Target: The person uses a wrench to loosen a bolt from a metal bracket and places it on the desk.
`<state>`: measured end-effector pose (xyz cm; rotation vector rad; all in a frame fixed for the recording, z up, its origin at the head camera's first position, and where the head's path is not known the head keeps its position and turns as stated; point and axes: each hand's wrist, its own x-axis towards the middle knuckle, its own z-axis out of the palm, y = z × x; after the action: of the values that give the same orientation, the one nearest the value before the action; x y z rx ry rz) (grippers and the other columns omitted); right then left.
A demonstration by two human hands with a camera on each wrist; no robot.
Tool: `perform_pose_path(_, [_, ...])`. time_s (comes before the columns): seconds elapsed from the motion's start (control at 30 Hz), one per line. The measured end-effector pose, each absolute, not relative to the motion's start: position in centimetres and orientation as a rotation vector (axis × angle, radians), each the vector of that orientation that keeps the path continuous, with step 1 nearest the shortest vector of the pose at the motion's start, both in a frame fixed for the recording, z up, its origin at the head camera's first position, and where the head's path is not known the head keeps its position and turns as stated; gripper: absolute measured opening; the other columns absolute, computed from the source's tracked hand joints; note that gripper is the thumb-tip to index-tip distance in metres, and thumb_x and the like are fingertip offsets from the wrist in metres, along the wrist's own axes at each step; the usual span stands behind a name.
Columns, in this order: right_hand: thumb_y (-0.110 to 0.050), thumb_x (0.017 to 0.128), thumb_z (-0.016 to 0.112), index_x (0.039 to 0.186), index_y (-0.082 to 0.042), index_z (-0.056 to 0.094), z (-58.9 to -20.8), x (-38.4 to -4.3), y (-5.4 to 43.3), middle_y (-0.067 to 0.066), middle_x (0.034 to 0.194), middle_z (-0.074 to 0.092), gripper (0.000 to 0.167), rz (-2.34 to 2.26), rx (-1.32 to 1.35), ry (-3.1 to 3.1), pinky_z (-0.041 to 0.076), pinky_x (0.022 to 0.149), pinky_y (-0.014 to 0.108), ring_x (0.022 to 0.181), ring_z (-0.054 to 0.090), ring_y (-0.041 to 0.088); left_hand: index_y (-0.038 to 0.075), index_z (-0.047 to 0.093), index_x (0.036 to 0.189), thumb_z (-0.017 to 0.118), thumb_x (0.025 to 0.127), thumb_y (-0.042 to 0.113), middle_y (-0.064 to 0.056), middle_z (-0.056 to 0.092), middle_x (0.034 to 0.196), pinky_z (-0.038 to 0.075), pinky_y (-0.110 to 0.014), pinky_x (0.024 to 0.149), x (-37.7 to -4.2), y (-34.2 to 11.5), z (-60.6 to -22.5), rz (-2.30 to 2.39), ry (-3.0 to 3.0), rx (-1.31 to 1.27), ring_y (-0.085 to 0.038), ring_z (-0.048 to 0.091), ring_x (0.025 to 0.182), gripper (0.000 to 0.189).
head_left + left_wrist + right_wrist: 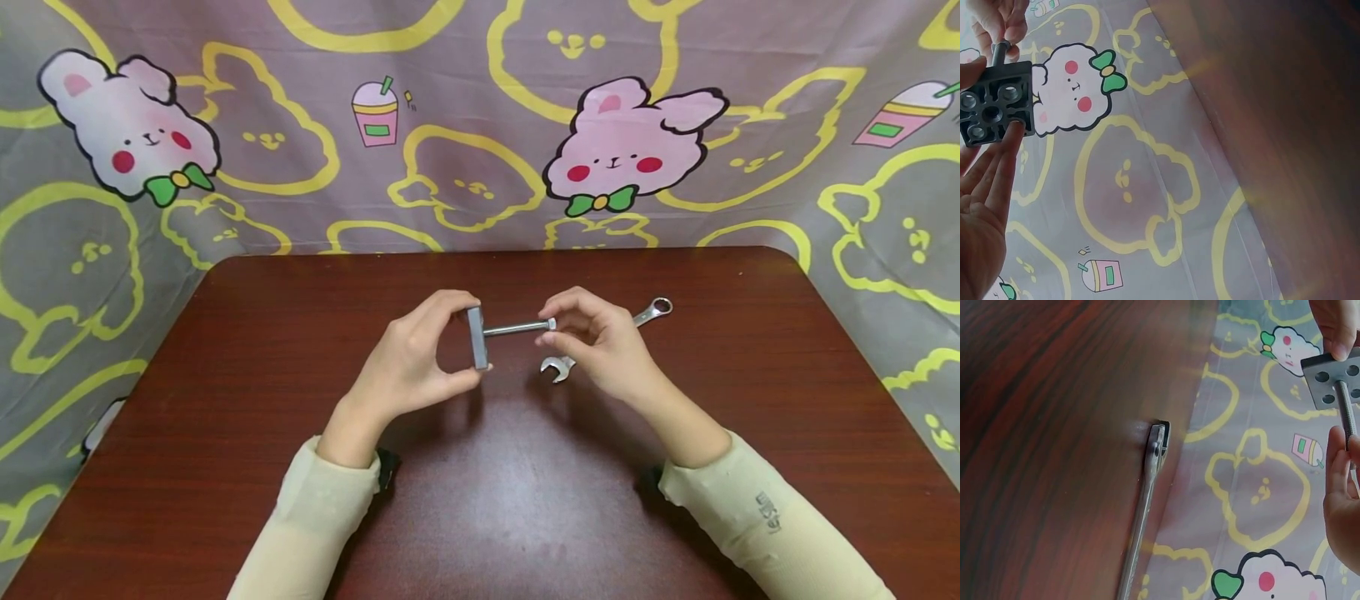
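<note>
My left hand [408, 354] holds a grey square plate [477, 337] on edge, thumb below and fingers above. A silver bolt [516, 328] runs sideways from the plate's middle. Thumb and fingertips of my right hand [600, 342] pinch the bolt at its hex head. In the left wrist view the ribbed rear of the plate [1025, 87] faces the camera, with round recesses near its corners. The right wrist view shows its flat face with several holes, and the threaded bolt [1344, 403] meeting the centre. The bolt's far tip is hidden there.
A combination wrench [643, 317] lies on the dark wooden table [225, 433], under and behind my right hand, which covers its middle. Its open end [558, 371] points toward the near left. A patterned cloth [465, 100] hangs along the back and sides of the table.
</note>
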<state>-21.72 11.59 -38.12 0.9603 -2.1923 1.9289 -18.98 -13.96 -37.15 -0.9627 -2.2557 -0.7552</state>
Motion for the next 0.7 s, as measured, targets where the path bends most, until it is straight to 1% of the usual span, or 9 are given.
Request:
perform_pose_path(0.07, [0.016, 0.081, 0.068, 0.102, 0.008, 0.064, -38.25, -21.7, 11.54, 0.007, 0.102, 0.061, 0.023, 1.931, 0.983, -2.148, 0.058, 0.069, 0.021, 0.081, 0.07, 0.009, 0.003, 0.055, 0.122, 0.086, 0.066, 0.019, -0.006, 0.064, 0.115, 0.057, -0.032, 0.089, -18.95, -13.92, -37.12, -0.761, -2.266, -0.956, -0.019, 0.065, 0.1, 0.066])
perform_pose_path(0.23, [0.016, 0.081, 0.068, 0.1, 0.01, 0.063, -38.56, -21.68, 11.52, 0.006, 0.102, 0.06, 0.021, 1.935, 1.047, -2.053, 0.059, 0.074, 0.022, 0.082, 0.069, 0.013, 0.003, 0.055, 0.123, 0.087, 0.066, 0.02, -0.006, 0.064, 0.112, 0.057, -0.033, 0.088, -18.79, -13.97, -37.07, -0.777, -2.286, -0.945, -0.021, 0.066, 0.099, 0.067])
perform_pose_path(0.33, [0.016, 0.081, 0.068, 0.103, 0.011, 0.062, -38.6, -21.65, 11.54, 0.005, 0.103, 0.06, 0.023, 1.944, 1.056, -2.048, 0.059, 0.074, 0.021, 0.082, 0.07, 0.013, 0.003, 0.055, 0.124, 0.087, 0.066, 0.019, -0.006, 0.065, 0.114, 0.057, -0.033, 0.089, -18.67, -14.02, -37.01, -0.773, -2.287, -0.943, -0.02, 0.066, 0.101, 0.068])
perform_pose_path(0.4, [0.018, 0.079, 0.069, 0.105, 0.011, 0.062, -38.58, -21.68, 11.64, 0.005, 0.102, 0.061, 0.028, 1.946, 1.029, -2.072, 0.058, 0.073, 0.019, 0.081, 0.069, 0.01, 0.003, 0.055, 0.125, 0.087, 0.066, 0.018, -0.006, 0.064, 0.116, 0.057, -0.033, 0.09, -18.65, -14.02, -36.98, -0.767, -2.283, -0.944, -0.019, 0.065, 0.103, 0.068])
perform_pose_path(0.5, [0.017, 0.078, 0.07, 0.106, 0.008, 0.062, -38.57, -21.77, 11.95, -0.001, 0.098, 0.064, 0.031, 1.9, 0.961, -2.14, 0.056, 0.071, 0.017, 0.079, 0.068, 0.006, 0.003, 0.055, 0.126, 0.087, 0.066, 0.017, -0.007, 0.064, 0.118, 0.056, -0.034, 0.092, -18.72, -13.97, -36.94, -0.758, -2.271, -0.952, -0.018, 0.065, 0.106, 0.069])
perform_pose_path(0.57, [0.015, 0.079, 0.071, 0.106, 0.007, 0.063, -38.56, -21.85, 12.19, -0.006, 0.095, 0.066, 0.029, 1.883, 0.933, -2.167, 0.056, 0.071, 0.017, 0.079, 0.067, 0.004, 0.002, 0.055, 0.126, 0.086, 0.066, 0.016, -0.008, 0.064, 0.119, 0.056, -0.034, 0.093, -18.78, -13.96, -36.92, -0.754, -2.258, -0.961, -0.019, 0.064, 0.107, 0.069])
perform_pose_path(0.63, [0.011, 0.081, 0.071, 0.106, 0.006, 0.063, -38.5, -21.94, 12.37, -0.011, 0.091, 0.066, 0.027, 1.855, 0.921, -2.195, 0.056, 0.069, 0.017, 0.078, 0.067, 0.005, 0.001, 0.055, 0.126, 0.086, 0.067, 0.016, -0.009, 0.064, 0.12, 0.056, -0.033, 0.094, -18.77, -13.95, -36.91, -0.748, -2.248, -0.968, -0.019, 0.064, 0.108, 0.068])
perform_pose_path(0.7, [0.009, 0.084, 0.07, 0.106, 0.006, 0.064, -38.34, -22.05, 12.45, -0.01, 0.087, 0.068, 0.023, 1.873, 0.908, -2.208, 0.057, 0.068, 0.02, 0.076, 0.068, 0.008, 0.001, 0.055, 0.126, 0.086, 0.067, 0.015, -0.009, 0.064, 0.121, 0.056, -0.034, 0.094, -18.7, -13.93, -36.9, -0.737, -2.243, -0.972, -0.02, 0.064, 0.109, 0.068])
